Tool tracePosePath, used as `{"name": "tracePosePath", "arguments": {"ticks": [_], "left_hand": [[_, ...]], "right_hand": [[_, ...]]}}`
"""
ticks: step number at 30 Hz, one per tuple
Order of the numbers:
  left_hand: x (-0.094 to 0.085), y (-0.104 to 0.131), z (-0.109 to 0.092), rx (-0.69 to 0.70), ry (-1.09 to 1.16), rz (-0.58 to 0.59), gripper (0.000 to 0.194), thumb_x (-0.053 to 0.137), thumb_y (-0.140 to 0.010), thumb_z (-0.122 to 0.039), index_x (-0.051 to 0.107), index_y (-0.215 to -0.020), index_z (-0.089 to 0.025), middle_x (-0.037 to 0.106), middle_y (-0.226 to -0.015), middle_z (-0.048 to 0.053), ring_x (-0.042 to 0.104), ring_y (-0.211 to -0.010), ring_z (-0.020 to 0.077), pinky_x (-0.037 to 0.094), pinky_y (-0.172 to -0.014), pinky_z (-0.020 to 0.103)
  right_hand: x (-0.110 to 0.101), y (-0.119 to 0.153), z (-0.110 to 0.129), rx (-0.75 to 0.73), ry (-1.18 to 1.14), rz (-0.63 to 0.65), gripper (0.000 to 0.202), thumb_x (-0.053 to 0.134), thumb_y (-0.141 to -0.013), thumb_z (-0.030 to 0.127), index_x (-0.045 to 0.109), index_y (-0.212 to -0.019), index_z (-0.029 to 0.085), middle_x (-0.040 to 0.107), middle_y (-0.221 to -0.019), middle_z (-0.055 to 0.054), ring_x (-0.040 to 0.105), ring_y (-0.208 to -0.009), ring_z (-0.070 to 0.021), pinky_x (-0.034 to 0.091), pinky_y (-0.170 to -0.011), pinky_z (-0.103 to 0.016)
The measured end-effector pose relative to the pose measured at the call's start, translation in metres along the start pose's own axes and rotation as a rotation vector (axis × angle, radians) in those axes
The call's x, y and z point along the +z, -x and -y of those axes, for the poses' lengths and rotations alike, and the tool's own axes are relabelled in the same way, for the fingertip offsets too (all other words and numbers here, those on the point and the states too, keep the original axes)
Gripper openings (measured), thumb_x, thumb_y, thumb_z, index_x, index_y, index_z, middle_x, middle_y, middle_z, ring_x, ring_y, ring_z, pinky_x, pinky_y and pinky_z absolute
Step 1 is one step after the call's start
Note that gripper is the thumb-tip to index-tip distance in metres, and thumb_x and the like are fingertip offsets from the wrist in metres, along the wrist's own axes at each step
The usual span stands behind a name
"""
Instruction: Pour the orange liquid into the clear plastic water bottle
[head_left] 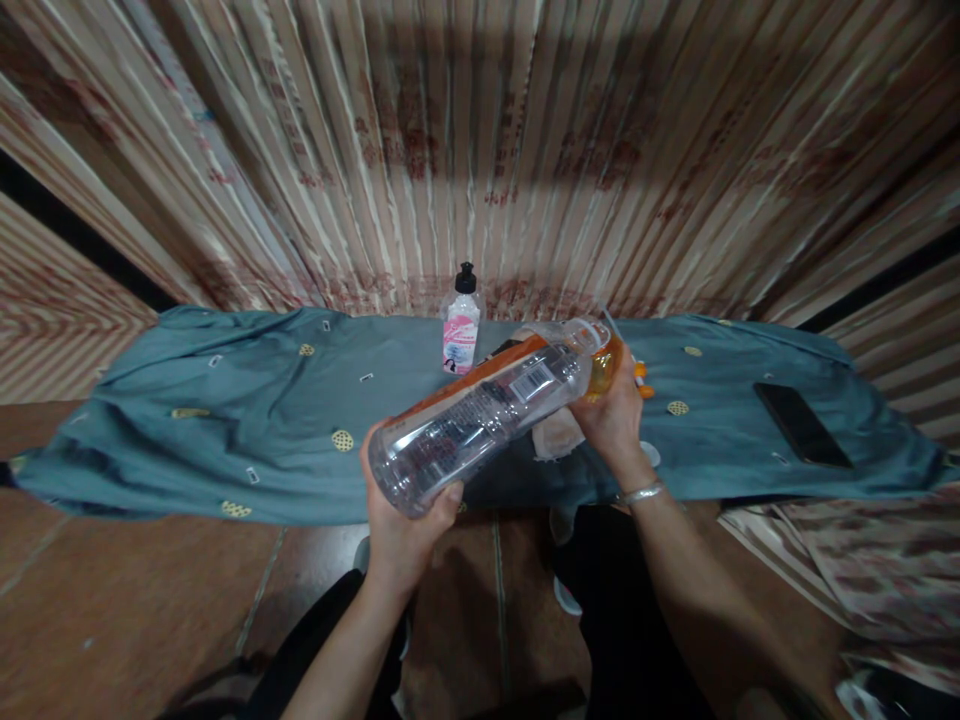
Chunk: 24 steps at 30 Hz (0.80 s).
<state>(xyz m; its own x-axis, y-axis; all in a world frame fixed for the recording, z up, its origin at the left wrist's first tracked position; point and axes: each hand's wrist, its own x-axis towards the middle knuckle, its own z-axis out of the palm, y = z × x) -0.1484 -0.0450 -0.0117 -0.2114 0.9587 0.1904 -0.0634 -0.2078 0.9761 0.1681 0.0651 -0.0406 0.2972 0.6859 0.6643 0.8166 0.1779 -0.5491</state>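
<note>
Large clear bottle held tilted by both hands over the desk

In the head view, a large clear bottle (484,425) is held in a slanted position above the desk (285,440), which is covered by a blue-green cloth with small yellow figures. Its bottom is directed to the lower left, and its neck is directed to the upper right. The bottom part is clasped by the left hand (401,530), with the thumb laid along the near side. At the neck end, an amber container (602,372) is enclosed by the grip of the right hand (611,420); whether the bottle's mouth is touched by it cannot be told. A bracelet (641,493) is worn on the right wrist. Behind the large bottle, a small bottle (460,335) with a pink label and a black cap is placed upright. A whitish item (559,436) is partly hidden under the bottle's neck end. A black phone (802,425) is laid on the right part of the desk, well apart from the hands.
</note>
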Motion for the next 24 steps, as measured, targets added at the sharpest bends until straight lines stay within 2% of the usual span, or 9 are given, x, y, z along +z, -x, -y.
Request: {"name": "tracePosePath", "arguments": {"ticks": [5,9,16,24], "left_hand": [[-0.0009,0.0019,0.003,-0.07,0.024,-0.018,0.105,0.111,-0.068,-0.052,0.057,-0.152,-0.021,0.08,-0.135,0.018,0.083,-0.127,0.0422,0.067,-0.115,0.059],[-0.0014,0.0024,0.004,-0.056,0.033,-0.003,0.104,0.11,-0.07,-0.049,0.055,-0.153,-0.022,0.08,-0.135,0.017,0.085,-0.122,0.0405,0.069,-0.112,0.059],[-0.0017,0.0024,0.0059,-0.038,0.033,0.021,0.102,0.109,-0.075,-0.047,0.052,-0.155,-0.019,0.076,-0.146,0.024,0.082,-0.133,0.0435,0.064,-0.121,0.063],[-0.0007,0.0009,0.0025,-0.062,0.034,0.008,0.099,0.111,-0.069,-0.049,0.058,-0.148,-0.021,0.079,-0.14,0.02,0.082,-0.131,0.0436,0.066,-0.118,0.061]], "right_hand": [[-0.0005,-0.0006,0.0012,-0.005,0.0,-0.006,0.1,0.085,-0.085,0.072,0.053,-0.162,0.018,0.078,-0.151,-0.025,0.079,-0.138,-0.043,0.068,-0.114,-0.064],[-0.0004,-0.0002,0.0016,0.006,-0.008,-0.008,0.101,0.087,-0.084,0.069,0.052,-0.163,0.017,0.078,-0.151,-0.026,0.079,-0.138,-0.0437,0.068,-0.113,-0.065],[0.0003,0.0001,0.0018,0.015,-0.042,0.015,0.102,0.086,-0.084,0.068,0.049,-0.163,0.016,0.076,-0.153,-0.027,0.076,-0.14,-0.0445,0.067,-0.116,-0.067],[0.0016,-0.0002,0.0008,0.012,-0.011,-0.001,0.1,0.085,-0.085,0.069,0.051,-0.163,0.017,0.077,-0.151,-0.026,0.077,-0.139,-0.0446,0.067,-0.115,-0.067]]}}
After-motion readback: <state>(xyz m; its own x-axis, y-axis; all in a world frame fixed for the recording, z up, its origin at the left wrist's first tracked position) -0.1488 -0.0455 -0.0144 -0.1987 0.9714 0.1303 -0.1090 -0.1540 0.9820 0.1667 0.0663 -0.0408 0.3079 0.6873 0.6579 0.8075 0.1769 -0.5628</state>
